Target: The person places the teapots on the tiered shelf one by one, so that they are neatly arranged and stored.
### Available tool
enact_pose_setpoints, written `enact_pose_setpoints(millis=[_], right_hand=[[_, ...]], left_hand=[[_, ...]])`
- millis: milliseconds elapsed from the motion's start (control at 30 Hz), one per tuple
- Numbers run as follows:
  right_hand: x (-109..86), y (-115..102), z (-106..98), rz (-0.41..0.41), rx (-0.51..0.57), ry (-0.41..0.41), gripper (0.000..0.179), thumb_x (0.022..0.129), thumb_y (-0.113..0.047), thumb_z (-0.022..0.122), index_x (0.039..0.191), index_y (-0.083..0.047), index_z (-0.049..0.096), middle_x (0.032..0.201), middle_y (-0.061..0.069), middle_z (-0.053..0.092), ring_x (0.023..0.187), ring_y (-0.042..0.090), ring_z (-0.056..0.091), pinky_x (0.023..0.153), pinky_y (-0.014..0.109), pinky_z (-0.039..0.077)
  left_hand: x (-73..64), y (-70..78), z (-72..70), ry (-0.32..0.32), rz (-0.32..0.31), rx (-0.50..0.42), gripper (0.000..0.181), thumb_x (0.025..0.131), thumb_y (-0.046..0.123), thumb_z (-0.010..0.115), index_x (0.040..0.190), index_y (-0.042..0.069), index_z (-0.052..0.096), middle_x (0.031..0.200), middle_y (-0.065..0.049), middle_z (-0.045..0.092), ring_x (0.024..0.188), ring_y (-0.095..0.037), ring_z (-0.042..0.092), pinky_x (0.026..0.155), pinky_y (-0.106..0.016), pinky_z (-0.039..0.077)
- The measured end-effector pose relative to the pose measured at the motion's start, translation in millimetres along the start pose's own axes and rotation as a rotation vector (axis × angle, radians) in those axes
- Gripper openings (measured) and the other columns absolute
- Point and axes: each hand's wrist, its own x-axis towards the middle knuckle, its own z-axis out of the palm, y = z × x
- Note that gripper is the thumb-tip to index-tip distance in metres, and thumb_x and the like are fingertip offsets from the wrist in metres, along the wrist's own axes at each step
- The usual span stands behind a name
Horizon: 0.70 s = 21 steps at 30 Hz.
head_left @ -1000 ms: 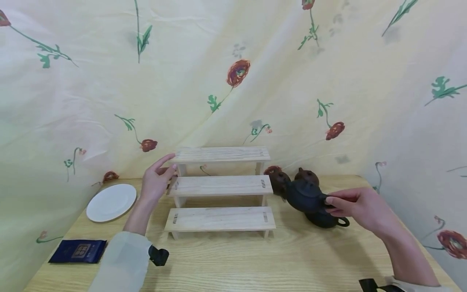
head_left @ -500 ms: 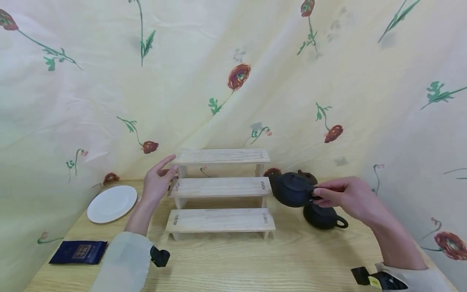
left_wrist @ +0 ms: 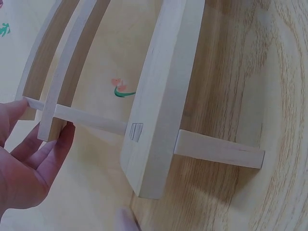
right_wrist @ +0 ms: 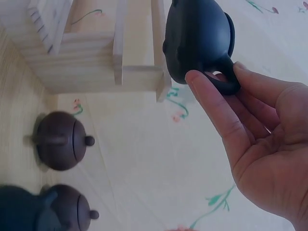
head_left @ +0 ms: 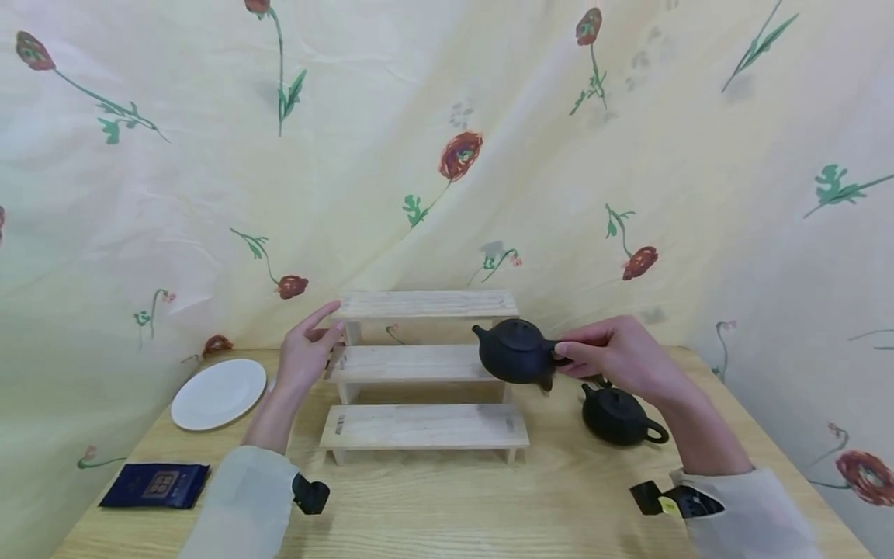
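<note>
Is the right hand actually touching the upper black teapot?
Touching. The right wrist view shows the right hand pinching the black teapot by its handle.

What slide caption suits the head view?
Right-hand fingers hold a round black teapot by the handle near a pale wooden three-tier stand.

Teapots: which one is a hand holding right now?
The black teapot in the right hand; the other black teapot and two brown teapots stand on the table.

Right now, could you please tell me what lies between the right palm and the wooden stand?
In the right wrist view, the black teapot lies between the right hand, which pinches its handle, and the wooden stand.
</note>
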Motion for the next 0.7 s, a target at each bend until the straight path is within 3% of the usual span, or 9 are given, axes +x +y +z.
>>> enact_pose_setpoints(millis=[267, 500, 700], right_hand=[[10.2, -9.9, 8.3, -0.064, 0.029, -0.021, 0.028, 0.100, -0.013, 0.074, 0.120, 0.006, 0.077, 0.113, 0.026, 0.077, 0.085, 0.021, 0.081, 0.080, 0.032, 0.064], [18.7, -18.9, 15.8, -0.073, 0.011, -0.046, 0.029, 0.100, -0.017, 0.075, 0.121, 0.003, 0.078, 0.109, 0.021, 0.080, 0.084, 0.017, 0.081, 0.081, 0.030, 0.063], [30.4, -29.2, 22.7, -0.089, 0.010, -0.055, 0.025, 0.100, -0.015, 0.074, 0.118, 0.002, 0.079, 0.112, 0.021, 0.079, 0.086, 0.022, 0.081, 0.085, 0.033, 0.063]], left_hand=[[0.5, -1.5, 1.5, 0.013, 0.011, -0.009, 0.045, 0.107, 0.028, 0.065, 0.152, 0.030, 0.060, 0.118, -0.017, 0.074, 0.088, -0.011, 0.068, 0.061, -0.019, 0.046], [0.9, -0.2, 3.0, 0.029, 0.005, -0.016, 0.044, 0.106, 0.027, 0.067, 0.150, 0.029, 0.062, 0.114, -0.015, 0.075, 0.083, -0.007, 0.067, 0.060, -0.019, 0.046], [1.3, -0.4, 2.8, 0.031, 0.003, -0.022, 0.044, 0.106, 0.027, 0.067, 0.149, 0.029, 0.062, 0.112, -0.014, 0.075, 0.080, -0.007, 0.066, 0.059, -0.019, 0.046]])
